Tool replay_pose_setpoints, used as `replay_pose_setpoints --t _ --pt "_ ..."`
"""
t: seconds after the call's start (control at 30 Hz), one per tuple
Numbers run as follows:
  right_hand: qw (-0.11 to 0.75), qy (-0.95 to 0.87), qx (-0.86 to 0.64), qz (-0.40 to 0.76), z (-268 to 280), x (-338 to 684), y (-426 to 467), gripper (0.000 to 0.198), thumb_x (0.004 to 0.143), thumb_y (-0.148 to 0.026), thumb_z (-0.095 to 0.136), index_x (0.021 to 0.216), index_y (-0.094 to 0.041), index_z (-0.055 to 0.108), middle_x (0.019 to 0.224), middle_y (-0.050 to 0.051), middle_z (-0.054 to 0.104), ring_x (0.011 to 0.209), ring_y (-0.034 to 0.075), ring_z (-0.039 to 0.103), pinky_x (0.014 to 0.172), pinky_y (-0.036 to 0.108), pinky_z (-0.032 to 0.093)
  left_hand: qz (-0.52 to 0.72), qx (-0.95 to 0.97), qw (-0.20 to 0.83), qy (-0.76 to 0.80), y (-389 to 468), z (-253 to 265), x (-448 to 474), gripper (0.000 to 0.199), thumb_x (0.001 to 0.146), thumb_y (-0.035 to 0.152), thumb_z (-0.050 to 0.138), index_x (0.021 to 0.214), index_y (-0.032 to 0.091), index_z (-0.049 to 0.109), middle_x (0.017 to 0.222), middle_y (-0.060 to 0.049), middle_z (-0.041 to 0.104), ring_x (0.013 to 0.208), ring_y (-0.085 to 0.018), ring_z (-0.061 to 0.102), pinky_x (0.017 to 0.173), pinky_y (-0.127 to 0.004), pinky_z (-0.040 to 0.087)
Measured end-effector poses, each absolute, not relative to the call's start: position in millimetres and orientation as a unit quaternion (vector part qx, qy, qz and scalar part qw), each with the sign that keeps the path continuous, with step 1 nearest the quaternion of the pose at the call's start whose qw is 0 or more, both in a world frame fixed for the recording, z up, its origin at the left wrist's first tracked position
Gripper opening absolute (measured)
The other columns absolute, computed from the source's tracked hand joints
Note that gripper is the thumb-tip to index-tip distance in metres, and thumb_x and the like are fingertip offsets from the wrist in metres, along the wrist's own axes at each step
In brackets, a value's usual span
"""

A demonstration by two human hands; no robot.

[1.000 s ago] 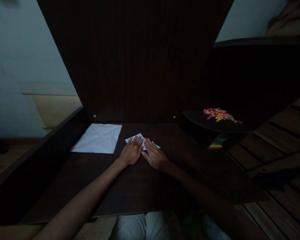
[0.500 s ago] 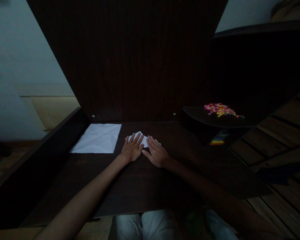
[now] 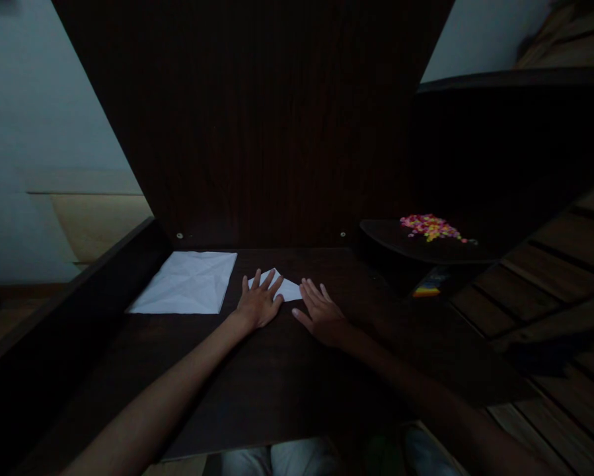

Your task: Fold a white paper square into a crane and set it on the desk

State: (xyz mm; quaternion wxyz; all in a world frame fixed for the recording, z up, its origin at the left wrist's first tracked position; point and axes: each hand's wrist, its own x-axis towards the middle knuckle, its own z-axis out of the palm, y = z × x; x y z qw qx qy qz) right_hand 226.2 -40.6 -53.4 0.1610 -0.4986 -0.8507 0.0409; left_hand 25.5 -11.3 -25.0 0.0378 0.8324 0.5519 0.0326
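A small folded piece of white paper [image 3: 289,291] lies on the dark desktop, pointed at its far edge. My left hand [image 3: 259,303] rests flat on its left part with the fingers spread. At the paper's right end, my right hand [image 3: 321,314] lies with its fingers stretched out and its fingertips at the tip. Part of the paper is hidden under the left hand. To the left is a larger square sheet of white paper [image 3: 185,283], flat and marked with crossing creases.
A raised side panel [image 3: 78,297] bounds the desk on the left, and a tall dark back panel [image 3: 257,132] stands behind. On a low rounded shelf [image 3: 390,241] at right sits a heap of small colourful pieces [image 3: 433,227]. Below it is a rainbow-striped item [image 3: 427,291].
My right hand has slid to the right along the folded paper, out to its right end, uncovering more of it. My left hand stays on the paper. The view has tilted slightly.
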Motion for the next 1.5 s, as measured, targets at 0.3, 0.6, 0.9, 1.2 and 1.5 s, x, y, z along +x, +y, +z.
replay_pose_setpoints --t 0.3,0.6,0.9,1.2,1.5 --pt "0.218 -0.851 -0.467 0.102 -43 270 -25 0.041 0.091 -0.032 0.048 0.127 -0.015 0.059 0.138 0.012 0.05 0.136 0.027 0.036 0.11 0.05 0.033 0.06 0.838 0.038 0.542 -8 -28 22 0.057 0.094 0.045 0.031 0.148 0.027 0.026 0.156 -0.002 0.021 0.143 -0.038 0.008 0.112 -0.063 0.008" --pt "0.343 -0.843 -0.4 0.109 -39 274 -3 0.021 0.077 -0.018 0.063 0.095 -0.022 0.072 0.112 0.008 0.07 0.107 0.026 0.06 0.091 0.047 0.049 0.08 0.841 0.035 0.534 -7 -29 22 0.058 0.094 0.045 0.033 0.147 0.024 0.029 0.155 -0.005 0.024 0.142 -0.04 0.011 0.111 -0.064 0.01" --pt "0.376 -0.844 -0.365 0.114 -36 271 -1 0.016 0.078 -0.016 0.063 0.092 -0.021 0.071 0.095 0.007 0.073 0.088 0.022 0.064 0.08 0.04 0.052 0.085 0.843 0.022 0.531 -6 -33 20 0.057 0.094 0.045 0.034 0.148 0.026 0.029 0.155 -0.004 0.025 0.142 -0.038 0.013 0.111 -0.062 0.014" --pt "0.387 -0.842 -0.357 0.114 -38 273 -2 0.013 0.084 -0.022 0.062 0.091 -0.023 0.073 0.092 0.006 0.074 0.084 0.021 0.065 0.076 0.039 0.052 0.1 0.853 -0.009 0.511 -9 -31 19 0.055 0.094 0.035 0.035 0.148 0.026 0.027 0.154 -0.006 0.027 0.141 -0.04 0.015 0.109 -0.069 0.011" --pt "0.363 -0.848 -0.386 0.018 -40 267 -8 0.019 0.086 -0.021 0.056 0.095 -0.022 0.074 0.104 0.009 0.071 0.093 0.024 0.062 0.082 0.044 0.051 0.098 0.906 0.027 0.41 -6 -30 19 0.049 0.098 0.036 0.028 0.144 0.019 0.035 0.151 -0.009 0.033 0.142 -0.027 0.022 0.114 -0.051 0.02"
